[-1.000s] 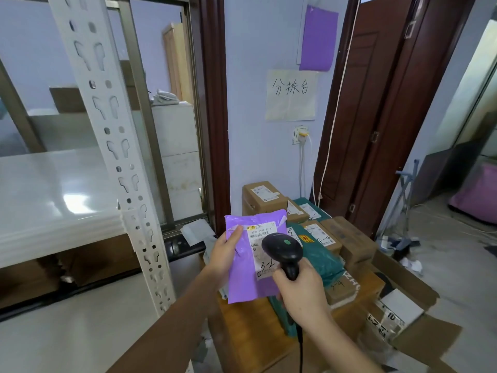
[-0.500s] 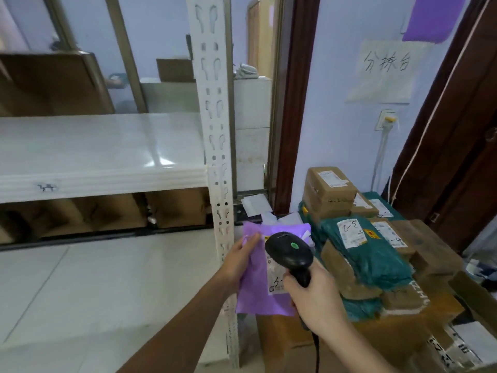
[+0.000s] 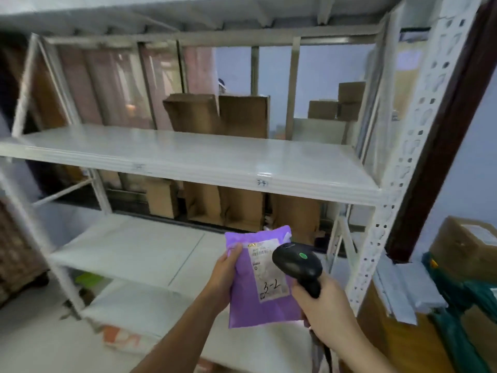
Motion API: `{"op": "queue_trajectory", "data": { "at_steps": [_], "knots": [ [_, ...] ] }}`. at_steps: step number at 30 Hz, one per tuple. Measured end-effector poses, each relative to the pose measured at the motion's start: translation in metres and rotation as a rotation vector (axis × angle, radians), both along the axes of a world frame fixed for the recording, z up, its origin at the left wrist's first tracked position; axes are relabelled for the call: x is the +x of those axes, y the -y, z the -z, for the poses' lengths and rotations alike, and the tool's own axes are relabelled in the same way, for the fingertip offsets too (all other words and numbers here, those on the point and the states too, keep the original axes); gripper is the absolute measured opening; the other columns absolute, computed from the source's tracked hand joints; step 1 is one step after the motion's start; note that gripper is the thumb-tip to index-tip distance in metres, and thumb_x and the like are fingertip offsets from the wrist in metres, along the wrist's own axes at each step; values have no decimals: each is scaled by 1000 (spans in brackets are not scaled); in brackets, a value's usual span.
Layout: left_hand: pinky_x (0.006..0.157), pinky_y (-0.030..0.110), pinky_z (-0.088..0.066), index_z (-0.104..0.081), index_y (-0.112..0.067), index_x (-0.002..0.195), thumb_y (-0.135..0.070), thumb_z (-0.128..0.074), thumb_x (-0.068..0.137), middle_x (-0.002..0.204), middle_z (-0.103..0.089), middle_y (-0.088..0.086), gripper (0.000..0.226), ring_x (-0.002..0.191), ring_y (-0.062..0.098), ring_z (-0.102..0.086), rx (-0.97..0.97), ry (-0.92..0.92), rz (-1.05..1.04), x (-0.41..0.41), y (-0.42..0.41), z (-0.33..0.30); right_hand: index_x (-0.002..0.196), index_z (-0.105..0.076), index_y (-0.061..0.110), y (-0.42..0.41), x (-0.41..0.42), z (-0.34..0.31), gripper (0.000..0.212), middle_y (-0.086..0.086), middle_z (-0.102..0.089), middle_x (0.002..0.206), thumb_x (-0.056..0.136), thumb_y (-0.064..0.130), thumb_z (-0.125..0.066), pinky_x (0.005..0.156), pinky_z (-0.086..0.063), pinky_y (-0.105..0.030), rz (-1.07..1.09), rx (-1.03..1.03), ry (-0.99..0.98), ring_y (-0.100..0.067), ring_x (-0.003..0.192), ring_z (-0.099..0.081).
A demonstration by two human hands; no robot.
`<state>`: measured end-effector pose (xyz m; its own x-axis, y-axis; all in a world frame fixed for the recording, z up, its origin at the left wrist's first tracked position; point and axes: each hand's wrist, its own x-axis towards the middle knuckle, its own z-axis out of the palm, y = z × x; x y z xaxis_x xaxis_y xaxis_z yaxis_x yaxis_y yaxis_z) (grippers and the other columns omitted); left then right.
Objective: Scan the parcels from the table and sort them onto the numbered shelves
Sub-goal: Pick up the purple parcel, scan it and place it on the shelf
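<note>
My left hand [image 3: 225,275] grips the left edge of a purple mailer bag [image 3: 252,300], held upright in front of me. Its white label reads "3-2" in handwriting. My right hand [image 3: 325,308] holds a black barcode scanner [image 3: 297,263] by its handle, the scanner's head overlapping the label's upper right part. Behind both stands a white metal shelf rack; its middle shelf [image 3: 188,157] carries small handwritten number marks on the front lip. A lower shelf [image 3: 129,251] sits just behind the parcel.
The rack's perforated white upright [image 3: 403,162] stands right of my hands. Brown boxes and green bags [image 3: 462,270] are piled on the wooden table [image 3: 398,343] at the far right. Cardboard boxes [image 3: 215,114] stand behind the rack. A packet [image 3: 121,337] lies on the bottom shelf.
My view has swung left from the parcel table to face the shelf rack. Both hands keep the purple mailer and scanner together in the same hold.
</note>
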<state>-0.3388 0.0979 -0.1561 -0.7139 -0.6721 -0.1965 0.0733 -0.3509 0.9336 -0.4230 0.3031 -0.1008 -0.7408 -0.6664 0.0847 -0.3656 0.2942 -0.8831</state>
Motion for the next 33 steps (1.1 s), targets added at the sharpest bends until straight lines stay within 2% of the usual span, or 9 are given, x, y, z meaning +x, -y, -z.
{"op": "queue_trajectory", "data": {
  "at_steps": [3,8,14,17,19,21,23,26,33],
  "knots": [
    [92,49,-60,-69,-8,126,-40,-51,107,119,-76,18,41,106,37,-75,14,-33,-137,88,54,-15,93,-62,29,62,61,-16,14,3,-64,66,90,16,-67,48,-44,-22,-141,-55,25,-13,56,-60],
    [69,39,-63,-67,0,128,-13,-55,102,114,-77,22,31,92,33,-78,0,-68,-418,228,139,-41,91,-61,22,163,159,-46,6,3,-66,60,93,22,-67,46,-49,-21,-392,-70,105,-9,45,-58],
    [70,38,-64,-70,-1,116,-7,-48,98,102,-79,19,29,81,29,-77,-8,-83,-644,348,217,-66,88,-61,14,271,250,-61,9,-5,-64,55,91,19,-67,44,-46,-24,-583,-89,96,-11,41,-57],
    [73,40,-63,-68,-3,125,-9,-49,99,110,-78,19,33,90,33,-77,-29,-80,-706,390,257,-75,92,-61,14,326,285,-64,5,-5,-64,56,92,17,-65,46,-49,-24,-664,-87,89,-11,43,-58],
    [68,37,-62,-69,-8,121,-9,-49,100,108,-79,17,28,84,29,-78,-64,-89,-729,412,285,-83,94,-61,14,365,305,-68,3,-2,-63,53,93,15,-64,47,-49,-24,-706,-100,95,-12,43,-57],
    [73,39,-62,-70,-10,118,-8,-49,101,107,-80,16,27,83,27,-78,-91,-100,-760,432,318,-90,94,-61,14,404,322,-74,2,3,-62,50,94,14,-63,46,-47,-24,-739,-115,106,-13,42,-56],
    [79,43,-61,-68,-11,122,-11,-51,101,109,-79,16,26,90,32,-78,-109,-103,-781,450,352,-97,95,-60,14,444,339,-81,2,6,-62,50,95,14,-62,45,-46,-22,-765,-123,110,-13,41,-56],
    [79,46,-62,-64,-15,127,-16,-54,102,113,-78,17,27,99,37,-77,-121,-114,-812,477,404,-104,99,-61,15,503,362,-92,3,5,-64,54,95,14,-62,46,-47,-23,-797,-134,87,-13,41,-57],
    [79,49,-63,-66,-11,121,-17,-58,104,111,-78,20,20,87,33,-77,-128,-163,-814,533,522,-118,93,-62,17,615,414,-107,3,5,-62,54,94,15,-63,49,-50,-22,-815,-126,55,-12,43,-59]
  ]
}}
